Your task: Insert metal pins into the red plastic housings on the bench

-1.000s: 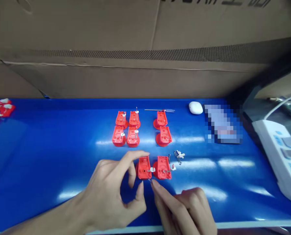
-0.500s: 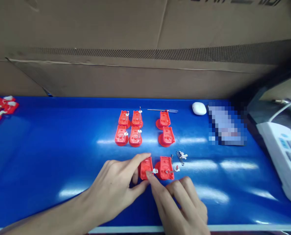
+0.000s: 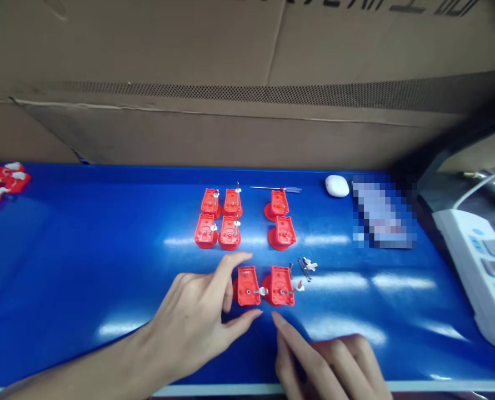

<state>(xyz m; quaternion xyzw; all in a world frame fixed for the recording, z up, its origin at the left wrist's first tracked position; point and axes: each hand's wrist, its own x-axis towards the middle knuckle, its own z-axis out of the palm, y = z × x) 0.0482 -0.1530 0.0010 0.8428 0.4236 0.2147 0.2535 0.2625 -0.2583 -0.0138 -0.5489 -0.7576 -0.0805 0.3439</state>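
Observation:
A red plastic housing (image 3: 248, 278) lies nearest my left hand (image 3: 201, 311). Its thumb and index finger are spread around the part's near and far ends, with small gaps visible. A metal pin with a white tip (image 3: 263, 291) sticks out from the housing's right side. Just right of it sits a second red housing (image 3: 282, 278) with a similar white-tipped pin (image 3: 299, 286). Below these, my right hand (image 3: 330, 366) has its index finger extended and the other fingers bent, with nothing visible in it.
Several more red housings (image 3: 229, 233) stand farther back, four with white-tipped pins. Behind lie a screwdriver (image 3: 286, 190) and a white case (image 3: 336, 186). Loose pins and white pieces (image 3: 309, 265) lie to the right. A power strip (image 3: 476, 255) borders the right side; red-and-white parts (image 3: 1, 186) lie far left.
My right hand has drawn back from the left housing, down and to the right. My left finger and thumb have opened wider and come away from the housing.

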